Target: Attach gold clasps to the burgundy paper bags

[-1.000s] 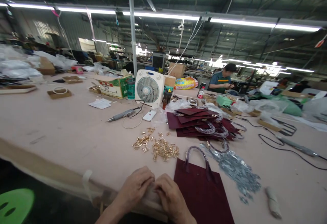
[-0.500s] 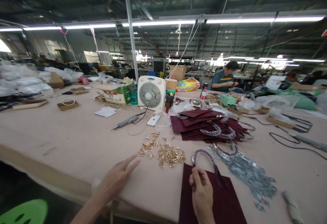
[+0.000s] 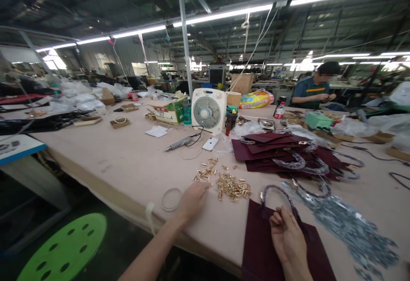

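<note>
My left hand [image 3: 194, 200] is at the near side of the gold metal fittings [image 3: 232, 187], its fingers drawn together; whatever lies between the fingertips is too small to make out. Beside that wrist, a pale ring [image 3: 171, 199] rests on the table. My right hand [image 3: 290, 236] is over a burgundy bag panel [image 3: 258, 238] with curled, pinched fingers, and what they hold is hidden. The panel carries a plastic-wrapped handle [image 3: 277, 189] with a gold fitting at its left end. Right of the panel lies a spread of silvery small pieces [image 3: 349, 221].
Stacked burgundy panels with wrapped handles [image 3: 272, 153] lie behind the fittings. A white fan [image 3: 209, 111], a phone [image 3: 210, 144] and a corded grey tool [image 3: 178, 144] stand or lie beyond. A green stool [image 3: 64, 247] is below the table edge. A co-worker [image 3: 315, 86] is across the table.
My left hand has moved to the gold fittings and its outstretched fingers have drawn together. My right hand has shifted slightly back from the handle's left end. The view has swung left.
</note>
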Demonstrator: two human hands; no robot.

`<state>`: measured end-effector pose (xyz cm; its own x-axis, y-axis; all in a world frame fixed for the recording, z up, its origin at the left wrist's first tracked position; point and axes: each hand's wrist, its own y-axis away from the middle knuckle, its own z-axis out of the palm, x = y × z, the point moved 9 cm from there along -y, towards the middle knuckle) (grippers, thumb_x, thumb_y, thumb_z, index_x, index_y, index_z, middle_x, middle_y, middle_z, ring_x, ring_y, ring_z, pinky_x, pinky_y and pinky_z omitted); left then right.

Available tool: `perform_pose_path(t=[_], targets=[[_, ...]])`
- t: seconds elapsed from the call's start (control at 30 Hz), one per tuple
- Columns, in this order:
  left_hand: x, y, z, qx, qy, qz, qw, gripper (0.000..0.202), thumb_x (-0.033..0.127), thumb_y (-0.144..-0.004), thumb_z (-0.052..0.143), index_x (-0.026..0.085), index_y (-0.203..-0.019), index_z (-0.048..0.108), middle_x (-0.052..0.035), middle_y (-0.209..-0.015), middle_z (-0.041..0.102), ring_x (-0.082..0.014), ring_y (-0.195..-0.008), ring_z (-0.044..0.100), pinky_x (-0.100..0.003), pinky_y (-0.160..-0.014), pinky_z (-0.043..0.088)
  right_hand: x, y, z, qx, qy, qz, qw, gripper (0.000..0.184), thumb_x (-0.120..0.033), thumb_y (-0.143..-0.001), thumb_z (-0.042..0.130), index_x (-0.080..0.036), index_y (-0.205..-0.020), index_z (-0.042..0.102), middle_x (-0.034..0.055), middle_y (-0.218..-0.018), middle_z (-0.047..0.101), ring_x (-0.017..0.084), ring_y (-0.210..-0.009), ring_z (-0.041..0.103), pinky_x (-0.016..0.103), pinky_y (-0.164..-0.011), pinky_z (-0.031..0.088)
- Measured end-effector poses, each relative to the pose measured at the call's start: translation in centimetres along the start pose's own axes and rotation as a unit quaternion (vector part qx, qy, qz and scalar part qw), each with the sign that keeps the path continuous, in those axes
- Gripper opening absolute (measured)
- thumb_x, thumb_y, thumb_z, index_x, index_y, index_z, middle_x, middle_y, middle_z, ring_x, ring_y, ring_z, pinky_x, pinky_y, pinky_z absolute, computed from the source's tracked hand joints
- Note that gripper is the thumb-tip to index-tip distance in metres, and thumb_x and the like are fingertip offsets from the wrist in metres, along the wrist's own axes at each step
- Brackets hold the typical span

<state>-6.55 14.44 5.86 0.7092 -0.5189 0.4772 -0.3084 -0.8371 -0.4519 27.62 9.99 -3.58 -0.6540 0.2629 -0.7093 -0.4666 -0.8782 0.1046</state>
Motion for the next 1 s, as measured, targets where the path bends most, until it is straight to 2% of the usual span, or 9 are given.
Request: perform_pose_path(t=[0.2,0.33,0.43,0.6,0.67,0.73,0.8,0.9,1.0], targets=[[2.8,-4.0,4.1,-0.015,0.028,0.007,0.999,0.026,0.018,-0.094,0.063,0.023,-0.118,0.071,-0.0054,-0.108,0.075,-0.0222,-0.102,0.069,-0.039,-0.095,0.056,0.4,0.1,0.0,-0.005,0.007,0.002,1.000,0.031,-0.035,-0.071,0.094,-0.019,-0.082,0.070,-0.0034,-0.080,0.057,0.006,-0.063,0.049,0.015,-0.052,0.050],[3.3,-5.3,4.6,0.009,0.032,-0.012,0.999,0.021,0.017,-0.094,0.063,0.023,-0.112,0.072,-0.0064,-0.110,0.072,-0.0243,-0.110,0.064,-0.043,-0.101,0.052,0.6,0.3,0.2,-0.012,0.033,-0.007,0.999,0.034,-0.039,-0.069,0.096,-0.019,-0.084,0.072,-0.0019,-0.082,0.059,0.008,-0.067,0.052,0.016,-0.053,0.051],[1.4,-5.5,3.4,0.057,0.018,-0.067,0.996,0.025,0.013,-0.097,0.055,0.020,-0.116,0.068,-0.0088,-0.117,0.068,-0.0236,-0.117,0.060,-0.042,-0.106,0.048,0.9,0.2,-0.3,-0.014,0.042,-0.007,0.999,0.035,-0.039,-0.067,0.097,-0.019,-0.085,0.074,-0.0008,-0.084,0.060,0.009,-0.068,0.053,0.018,-0.054,0.053],[-5.3,-4.8,0.1,0.119,-0.024,-0.194,0.974,0.035,0.011,-0.094,0.050,0.016,-0.126,0.063,-0.0132,-0.128,0.063,-0.0260,-0.125,0.055,-0.043,-0.110,0.042,1.7,-0.3,-1.0,-0.015,0.038,0.010,0.999,0.037,-0.037,-0.063,0.099,-0.019,-0.083,0.074,-0.0009,-0.085,0.060,0.009,-0.070,0.053,0.017,-0.056,0.052],[-8.0,-4.5,-0.6,0.111,-0.031,-0.234,0.965,0.037,0.015,-0.091,0.056,0.014,-0.127,0.064,-0.0157,-0.129,0.064,-0.0287,-0.124,0.056,-0.044,-0.109,0.042,1.9,-0.4,-1.0,-0.011,0.046,0.016,0.999,0.039,-0.038,-0.060,0.100,-0.019,-0.082,0.074,-0.0011,-0.085,0.060,0.009,-0.072,0.053,0.017,-0.057,0.053],[-9.9,-4.4,-0.4,0.077,-0.023,-0.252,0.964,0.042,0.024,-0.087,0.065,0.013,-0.128,0.066,-0.0168,-0.128,0.067,-0.0304,-0.121,0.059,-0.043,-0.106,0.044,1.9,-0.4,-0.9,-0.007,0.059,0.019,0.998,0.040,-0.039,-0.060,0.101,-0.019,-0.083,0.075,-0.0010,-0.085,0.060,0.010,-0.072,0.054,0.017,-0.059,0.054],[-10.7,-4.6,0.3,0.036,-0.010,-0.243,0.969,0.052,0.034,-0.082,0.074,0.014,-0.129,0.067,-0.0153,-0.126,0.070,-0.0308,-0.117,0.062,-0.040,-0.103,0.046,1.9,-0.3,-0.7,-0.005,0.069,0.019,0.997,0.040,-0.040,-0.061,0.100,-0.019,-0.085,0.075,-0.0009,-0.085,0.060,0.010,-0.073,0.054,0.017,-0.060,0.054],[-10.4,-4.9,1.2,0.001,0.000,-0.206,0.979,0.061,0.041,-0.078,0.080,0.020,-0.133,0.067,-0.0105,-0.124,0.072,-0.0292,-0.114,0.063,-0.039,-0.102,0.046,1.9,-0.1,-0.5,-0.005,0.079,0.022,0.997,0.039,-0.040,-0.063,0.099,-0.019,-0.087,0.076,-0.0008,-0.084,0.061,0.010,-0.074,0.054,0.016,-0.064,0.056],[-9.5,-5.2,1.7,0.000,-0.003,-0.170,0.985,0.043,0.034,-0.083,0.075,0.022,-0.124,0.072,-0.0086,-0.119,0.074,-0.0272,-0.111,0.064,-0.040,-0.103,0.045,2.0,0.1,-0.4,-0.014,0.088,0.024,0.996,0.038,-0.040,-0.066,0.098,-0.019,-0.088,0.075,-0.0010,-0.084,0.060,0.009,-0.074,0.054,0.014,-0.065,0.055]])
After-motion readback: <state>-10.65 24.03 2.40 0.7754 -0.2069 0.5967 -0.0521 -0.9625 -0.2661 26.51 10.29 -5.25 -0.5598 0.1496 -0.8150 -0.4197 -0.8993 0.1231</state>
